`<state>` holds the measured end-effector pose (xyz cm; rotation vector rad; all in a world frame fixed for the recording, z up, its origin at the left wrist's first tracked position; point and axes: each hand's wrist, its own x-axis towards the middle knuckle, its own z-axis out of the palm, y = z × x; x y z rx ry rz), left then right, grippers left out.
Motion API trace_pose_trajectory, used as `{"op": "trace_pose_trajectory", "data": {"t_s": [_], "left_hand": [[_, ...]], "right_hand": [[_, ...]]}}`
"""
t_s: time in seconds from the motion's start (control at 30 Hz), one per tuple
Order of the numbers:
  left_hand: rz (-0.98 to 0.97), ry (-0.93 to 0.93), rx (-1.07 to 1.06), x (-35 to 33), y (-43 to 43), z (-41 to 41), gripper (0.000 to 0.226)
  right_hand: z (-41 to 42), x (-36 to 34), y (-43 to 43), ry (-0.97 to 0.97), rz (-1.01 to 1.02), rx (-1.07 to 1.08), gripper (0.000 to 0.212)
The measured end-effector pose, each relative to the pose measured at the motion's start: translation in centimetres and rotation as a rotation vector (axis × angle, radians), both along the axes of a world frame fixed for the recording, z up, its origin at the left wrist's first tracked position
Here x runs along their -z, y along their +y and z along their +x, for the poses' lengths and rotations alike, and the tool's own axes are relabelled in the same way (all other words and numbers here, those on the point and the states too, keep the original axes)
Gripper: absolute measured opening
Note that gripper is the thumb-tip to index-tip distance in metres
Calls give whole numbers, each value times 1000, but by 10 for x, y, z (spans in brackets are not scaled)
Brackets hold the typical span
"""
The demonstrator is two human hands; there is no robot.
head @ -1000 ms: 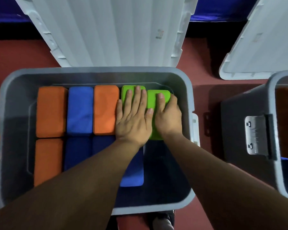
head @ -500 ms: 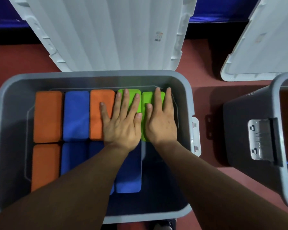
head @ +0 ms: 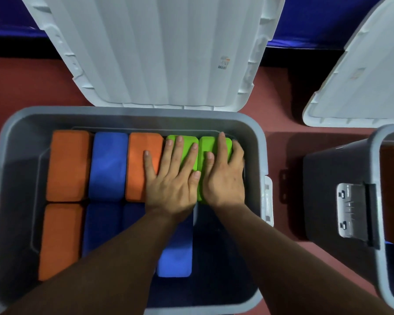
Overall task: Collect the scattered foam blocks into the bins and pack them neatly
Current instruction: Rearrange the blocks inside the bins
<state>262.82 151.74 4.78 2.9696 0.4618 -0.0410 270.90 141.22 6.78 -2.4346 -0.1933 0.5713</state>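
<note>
A grey bin [head: 16, 137] holds foam blocks in rows. Along its far wall lie an orange block [head: 68, 164], a blue block [head: 108, 164], another orange block [head: 139, 160] and two green blocks [head: 187, 142] [head: 210, 144]. My left hand [head: 171, 178] lies flat with spread fingers on the left green block and the orange one beside it. My right hand [head: 223, 176] presses flat on the right green block, its outer fingers over the block's right edge by the bin wall. In the near row sit an orange block [head: 59, 239] and blue blocks [head: 175, 258], partly hidden by my arms.
The bin's white lid [head: 150, 53] stands open behind it. A second grey bin [head: 378, 169] with a metal latch stands at the right, its own white lid [head: 362, 87] open behind. Red floor lies between them. The near right corner of the first bin holds no block.
Both hands have flattened and spread on the green blocks, pushing them toward the far wall and level with the row. The right hand has shifted toward the bin's right wall.
</note>
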Motion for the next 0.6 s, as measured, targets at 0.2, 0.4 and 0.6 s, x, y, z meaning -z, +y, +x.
{"op": "trace_pose_trajectory", "data": {"t_s": [0.2, 0.4, 0.6], "left_hand": [[10, 6, 5, 0, -5, 3, 58], [-83, -80, -31, -28, 17, -17, 64], [-86, -157, -128, -77, 103, -65, 60]], "right_hand": [[-2, 5, -10, -2, -16, -9, 58], [-14, -21, 10, -255, -140, 5, 58], [-66, -63, 96, -447, 116, -171, 48]]}}
